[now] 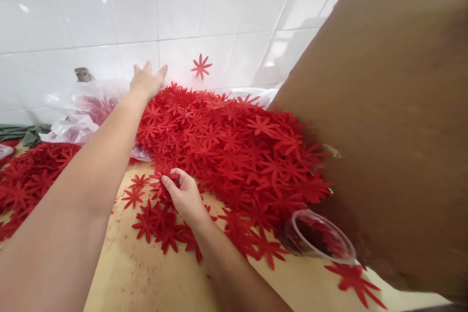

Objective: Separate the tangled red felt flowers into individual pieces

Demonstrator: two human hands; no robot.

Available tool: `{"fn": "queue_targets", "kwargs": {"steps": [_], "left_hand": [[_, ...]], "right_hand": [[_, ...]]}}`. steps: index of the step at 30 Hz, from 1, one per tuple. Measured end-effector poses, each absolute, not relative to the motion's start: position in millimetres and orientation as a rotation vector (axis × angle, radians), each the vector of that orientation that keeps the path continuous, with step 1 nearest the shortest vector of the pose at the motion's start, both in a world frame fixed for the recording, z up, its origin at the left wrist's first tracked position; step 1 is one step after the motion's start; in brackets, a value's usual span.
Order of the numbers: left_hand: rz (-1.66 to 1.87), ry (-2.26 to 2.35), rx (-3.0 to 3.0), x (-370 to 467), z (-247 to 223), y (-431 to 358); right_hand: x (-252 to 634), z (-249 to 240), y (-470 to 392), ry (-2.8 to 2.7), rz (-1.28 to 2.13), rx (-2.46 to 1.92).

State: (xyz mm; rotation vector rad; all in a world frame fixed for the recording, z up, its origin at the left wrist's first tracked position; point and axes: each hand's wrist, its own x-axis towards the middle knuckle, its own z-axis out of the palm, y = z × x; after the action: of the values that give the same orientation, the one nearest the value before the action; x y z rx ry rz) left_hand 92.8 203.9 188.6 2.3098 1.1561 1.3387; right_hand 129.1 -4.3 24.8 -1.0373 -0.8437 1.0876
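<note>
My left hand [146, 80] reaches far forward over the back of a large heap of red petal cutouts [226, 151], fingers spread and holding nothing. To its right, one red flower-shaped cutout [201, 66] shows against the white wall, apart from the hand and above the heap. My right hand [185, 197] is closed at the heap's near left edge, with thumb and fingers pinching a red flower cutout [166, 176]. Several loose cutouts [161, 224] lie on the tabletop [142, 273] just below and beside that hand.
A big brown cardboard sheet or box side [395, 131] stands along the right. In front of it, a clear plastic cup [323, 236] lies tipped over. Another red pile [29, 180] lies at left, near a clear plastic bag [76, 124] and dark green cloth [31, 134]. White tiles [183, 5] rise behind.
</note>
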Motion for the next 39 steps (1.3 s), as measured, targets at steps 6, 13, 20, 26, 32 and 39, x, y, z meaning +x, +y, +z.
{"fn": "queue_targets", "kwargs": {"steps": [6, 13, 20, 26, 32, 39], "left_hand": [[1.108, 1.163, 2.264, 94.4, 175.5, 164.1], [0.845, 0.887, 2.185, 51.0, 124.0, 51.8], [0.947, 0.964, 1.685, 26.0, 75.0, 20.8], [1.065, 0.905, 1.279, 31.5, 58.8, 23.7], [1.112, 0.882, 1.157, 12.5, 51.3, 28.2], [1.165, 0.996, 0.937, -3.5, 42.7, 20.2]], "right_hand": [[137.6, 30.8, -0.8, -0.856, 0.998, -1.046], [145.1, 30.1, 1.9, -0.743, 0.969, -0.961], [142.0, 28.4, -2.2, -0.800, 1.021, -0.973], [140.3, 29.2, -7.5, -0.843, 1.273, -0.830], [136.5, 28.3, -11.0, -1.015, 1.276, -0.846], [130.0, 22.2, -12.0, -1.086, 1.094, -1.058]]}}
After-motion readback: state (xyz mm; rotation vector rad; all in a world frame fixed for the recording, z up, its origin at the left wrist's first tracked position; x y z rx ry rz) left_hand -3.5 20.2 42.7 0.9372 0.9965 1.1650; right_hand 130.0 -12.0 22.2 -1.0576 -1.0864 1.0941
